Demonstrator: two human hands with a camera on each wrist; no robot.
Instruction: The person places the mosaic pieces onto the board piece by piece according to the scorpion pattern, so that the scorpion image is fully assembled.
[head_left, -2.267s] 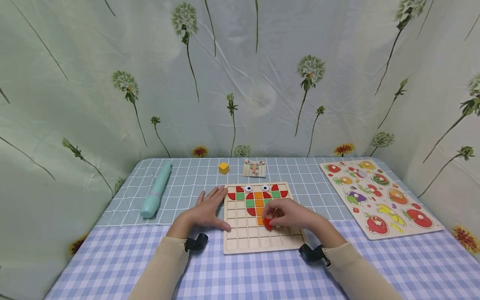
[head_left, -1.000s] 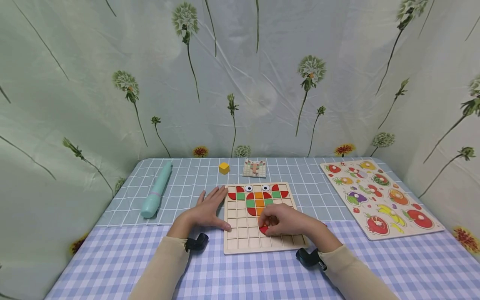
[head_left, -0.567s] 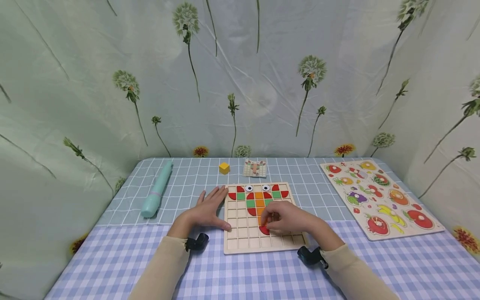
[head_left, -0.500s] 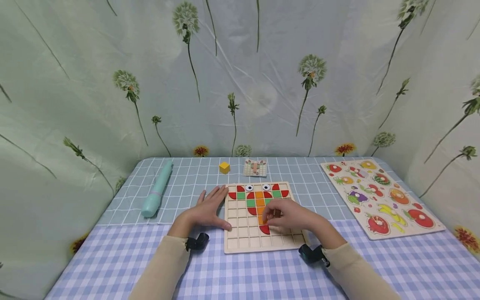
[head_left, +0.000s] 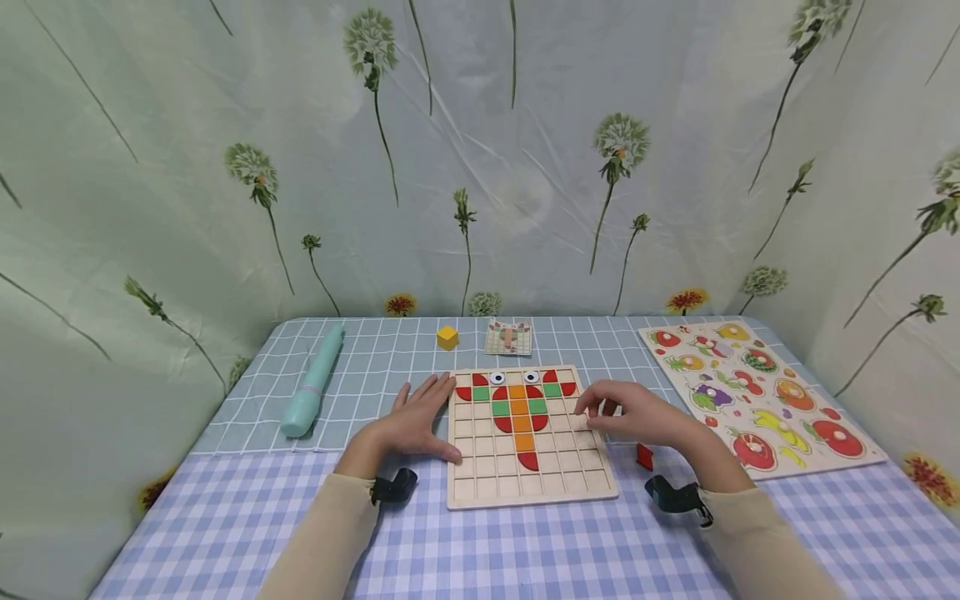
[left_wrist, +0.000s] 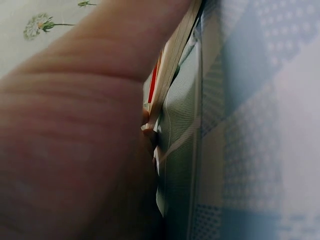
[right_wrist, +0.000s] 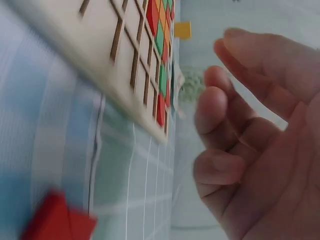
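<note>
A wooden grid board point(head_left: 480, 487) bears a pattern of flat coloured pieces and two round eyes. Down its middle runs an orange column point(head_left: 520, 407), with green and red pieces beside it and a red quarter-round piece point(head_left: 528, 462) at its lower end. My left hand point(head_left: 412, 425) rests with spread fingers along the board's left edge. Above the right edge hovers my right hand point(head_left: 637, 412), fingers loosely bent. The right wrist view shows nothing between that hand's thumb and fingers point(right_wrist: 212, 110). Below the right hand, a small red piece point(head_left: 645, 456) sits on the cloth.
Behind the board are a yellow block point(head_left: 447, 337) and a small pattern card point(head_left: 508, 338). A teal, bottle-shaped object point(head_left: 311, 387) lies at the left. At the right lies a fruit puzzle board point(head_left: 731, 442). A flowered curtain point(head_left: 525, 167) hangs behind the table.
My right hand pressed the red quarter-round piece in below the orange column, let go and moved right. The red piece on the cloth is now uncovered. My left hand stayed put.
</note>
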